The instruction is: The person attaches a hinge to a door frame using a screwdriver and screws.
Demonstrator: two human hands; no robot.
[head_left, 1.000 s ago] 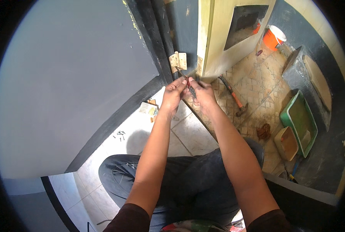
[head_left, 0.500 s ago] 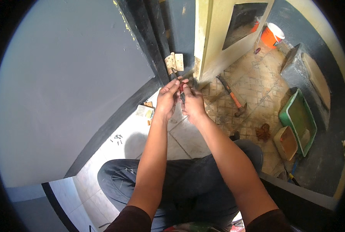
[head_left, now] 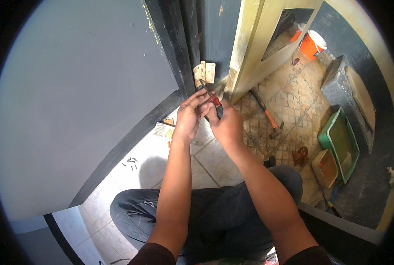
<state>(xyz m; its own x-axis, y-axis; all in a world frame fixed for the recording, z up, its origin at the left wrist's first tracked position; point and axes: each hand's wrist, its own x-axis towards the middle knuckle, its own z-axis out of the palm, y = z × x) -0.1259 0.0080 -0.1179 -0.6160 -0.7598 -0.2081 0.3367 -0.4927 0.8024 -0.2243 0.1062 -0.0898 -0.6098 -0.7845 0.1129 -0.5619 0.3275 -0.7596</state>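
A screwdriver with a red and black handle slants up toward a pale metal hinge fixed low on the dark door frame. My right hand is closed round its handle, thumb and fingers gripping near the red part. Beside it, my left hand has its fingers bent together against the screwdriver's shaft and the front of the handle. The tip lies at the lower part of the hinge; whether it sits in a screw is too small to tell.
Several dark screws and a small box lie on the white tiles at left. Right of the cream door are a hammer, a green tray, a tan tub, an orange bucket and a grey block.
My right hand has turned on the screwdriver's handle, which now leans more to the right. The left fingers have shifted along it. The whole view has moved slightly.
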